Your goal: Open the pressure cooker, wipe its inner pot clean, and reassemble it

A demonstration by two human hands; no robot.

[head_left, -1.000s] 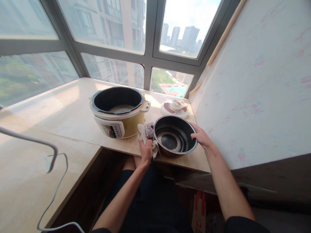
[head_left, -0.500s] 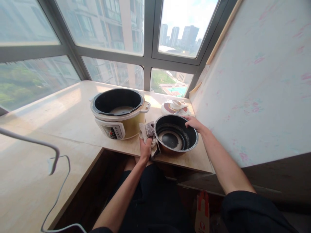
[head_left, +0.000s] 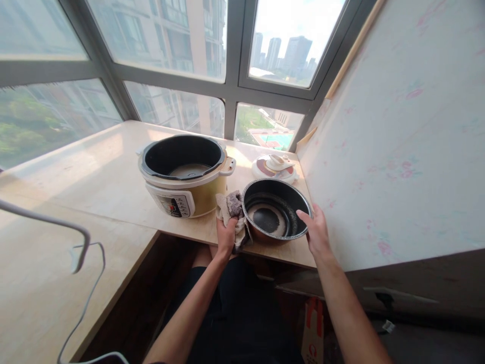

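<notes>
A dark-lined inner pot [head_left: 267,220] stands tilted toward me near the counter's front edge, a pale ring on its bottom. My left hand [head_left: 226,235] is closed round a crumpled beige and grey-brown cloth [head_left: 232,205], held against the pot's left side. At the pot's right rim is my right hand [head_left: 317,230], its thumb over the edge and its fingers along the outside, partly hidden. Left of the cloth, a white and gold electric pressure cooker [head_left: 202,194] stands with its top uncovered. Its white and brown lid [head_left: 275,168] lies behind the pot.
A pale wooden counter [head_left: 94,197] runs along the windows and turns toward me at left. A grey cable [head_left: 89,298] hangs in the left foreground. The flowered wall [head_left: 379,167] rises close at right. A paper bag [head_left: 312,336] stands below the counter.
My right hand has moved from the pot's far right rim round to its right side, nearer to me. My left hand and the cloth have hardly moved. The view has shifted slightly.
</notes>
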